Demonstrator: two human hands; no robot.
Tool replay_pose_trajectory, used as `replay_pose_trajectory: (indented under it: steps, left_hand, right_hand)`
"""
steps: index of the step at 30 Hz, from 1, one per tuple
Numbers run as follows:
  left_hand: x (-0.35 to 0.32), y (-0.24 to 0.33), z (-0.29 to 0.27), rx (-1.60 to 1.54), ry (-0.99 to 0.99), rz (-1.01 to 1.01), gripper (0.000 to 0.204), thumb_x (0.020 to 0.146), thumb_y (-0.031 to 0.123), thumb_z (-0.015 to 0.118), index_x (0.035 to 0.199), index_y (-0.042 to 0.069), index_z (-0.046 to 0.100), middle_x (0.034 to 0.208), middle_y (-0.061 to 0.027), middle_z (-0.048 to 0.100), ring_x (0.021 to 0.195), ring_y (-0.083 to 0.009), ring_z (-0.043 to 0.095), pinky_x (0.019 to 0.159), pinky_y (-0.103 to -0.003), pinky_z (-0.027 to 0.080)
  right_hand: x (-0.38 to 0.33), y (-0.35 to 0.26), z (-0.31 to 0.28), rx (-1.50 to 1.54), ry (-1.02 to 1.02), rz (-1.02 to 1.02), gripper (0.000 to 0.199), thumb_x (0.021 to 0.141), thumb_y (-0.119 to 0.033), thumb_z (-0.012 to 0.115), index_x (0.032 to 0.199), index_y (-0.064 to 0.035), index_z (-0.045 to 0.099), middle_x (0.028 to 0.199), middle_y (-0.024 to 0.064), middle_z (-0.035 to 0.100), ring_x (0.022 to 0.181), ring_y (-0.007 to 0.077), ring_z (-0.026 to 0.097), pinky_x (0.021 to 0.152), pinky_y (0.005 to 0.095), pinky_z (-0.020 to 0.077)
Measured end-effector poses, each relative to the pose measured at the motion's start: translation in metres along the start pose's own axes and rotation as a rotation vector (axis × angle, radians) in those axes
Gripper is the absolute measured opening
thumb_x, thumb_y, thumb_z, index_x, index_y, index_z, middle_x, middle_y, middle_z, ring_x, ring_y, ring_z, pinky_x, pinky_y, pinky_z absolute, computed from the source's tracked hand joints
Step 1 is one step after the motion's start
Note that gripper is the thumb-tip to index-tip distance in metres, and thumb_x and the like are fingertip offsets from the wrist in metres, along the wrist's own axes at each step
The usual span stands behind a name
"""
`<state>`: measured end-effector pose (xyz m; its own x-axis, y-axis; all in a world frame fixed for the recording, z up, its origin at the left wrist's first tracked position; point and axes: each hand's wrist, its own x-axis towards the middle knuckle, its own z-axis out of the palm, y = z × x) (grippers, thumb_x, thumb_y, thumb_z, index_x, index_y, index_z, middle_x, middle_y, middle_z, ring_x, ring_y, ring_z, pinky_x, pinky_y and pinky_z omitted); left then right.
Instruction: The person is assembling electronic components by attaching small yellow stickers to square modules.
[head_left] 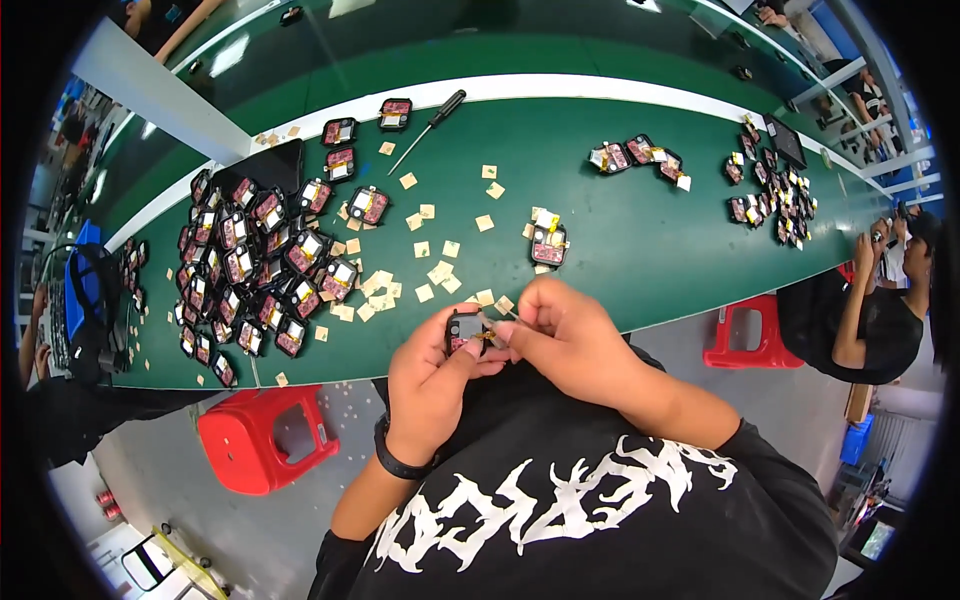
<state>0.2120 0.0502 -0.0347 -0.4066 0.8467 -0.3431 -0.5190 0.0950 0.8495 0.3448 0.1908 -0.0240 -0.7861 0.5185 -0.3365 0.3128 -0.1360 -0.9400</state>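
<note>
My left hand (pixel 428 372) is closed round a small black electronic housing (pixel 463 328), its open face up, just off the table's near edge. A grey part and some reddish board show inside it. At the housing's right side, my right hand (pixel 575 345) has thumb and forefinger pinched together, near a bit of yellow; what they grip is too small to make out. Beyond my hands, a similar housing (pixel 547 247) with a red circuit board and yellow tape lies on the green table (pixel 590 270). Small square beige paper pieces (pixel 440 271) are scattered to its left.
A big heap of such housings (pixel 240 262) fills the table's left part. A screwdriver (pixel 428 130) lies behind it. More housings (pixel 640 150) sit farther right, with another cluster (pixel 785 205) beyond. Red stools (pixel 262 440) stand beside the table. A co-worker (pixel 870 300) sits at the right.
</note>
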Motion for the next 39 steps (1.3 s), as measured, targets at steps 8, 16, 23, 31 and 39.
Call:
replay_pose_trajectory:
  steps: [8, 16, 23, 31, 39]
  left_hand:
    - [0.003, 0.004, -0.004, -0.047, 0.037, -0.010, 0.040, 0.104, 0.001, 0.049, 0.143, -0.006, 0.050, 0.121, -0.0137, 0.068, 0.099, -0.0198, 0.074, 0.084, -0.031, 0.064]
    - [0.004, 0.002, -0.009, -0.069, 0.025, -0.012, 0.041, 0.105, 0.002, 0.049, 0.145, -0.006, 0.049, 0.120, -0.0133, 0.067, 0.097, -0.0183, 0.073, 0.083, -0.031, 0.064]
    - [0.005, 0.005, -0.006, -0.075, -0.001, -0.051, 0.043, 0.105, 0.001, 0.049, 0.148, -0.005, 0.046, 0.119, -0.0143, 0.068, 0.095, -0.0208, 0.073, 0.083, -0.031, 0.064]
    - [0.004, 0.003, -0.002, 0.006, 0.025, -0.021, 0.041, 0.105, 0.002, 0.051, 0.145, -0.006, 0.051, 0.117, -0.0139, 0.069, 0.084, -0.0200, 0.074, 0.072, -0.028, 0.061]
    - [0.001, -0.001, -0.002, 0.179, -0.019, 0.048, 0.041, 0.105, 0.000, 0.048, 0.145, -0.005, 0.053, 0.113, -0.0114, 0.069, 0.088, -0.0172, 0.072, 0.073, -0.027, 0.059]
  right_hand:
    - [0.004, 0.003, -0.007, -0.049, -0.082, 0.017, 0.032, 0.092, -0.012, 0.080, 0.117, 0.0004, 0.063, 0.077, -0.0013, 0.059, 0.070, 0.0037, 0.050, 0.060, 0.0246, 0.0424]
    - [0.001, -0.020, -0.008, -0.023, -0.103, -0.165, 0.028, 0.090, -0.010, 0.079, 0.115, -0.0007, 0.069, 0.093, 0.0049, 0.072, 0.074, 0.0100, 0.061, 0.067, 0.0271, 0.0502]
    - [0.008, -0.017, -0.011, -0.207, -0.058, -0.261, 0.017, 0.089, -0.011, 0.079, 0.103, -0.0018, 0.074, 0.087, 0.0096, 0.071, 0.073, 0.0164, 0.063, 0.065, 0.0312, 0.0497]
    - [0.010, -0.015, -0.007, -0.011, -0.090, -0.091, 0.011, 0.098, -0.008, 0.072, 0.102, 0.0022, 0.069, 0.082, 0.0047, 0.069, 0.072, 0.0077, 0.059, 0.062, 0.0267, 0.0464]
    - [0.006, -0.023, -0.004, -0.223, -0.090, -0.180, 0.012, 0.095, -0.004, 0.071, 0.104, 0.0028, 0.069, 0.082, 0.0083, 0.069, 0.070, 0.0119, 0.061, 0.063, 0.0297, 0.0495]
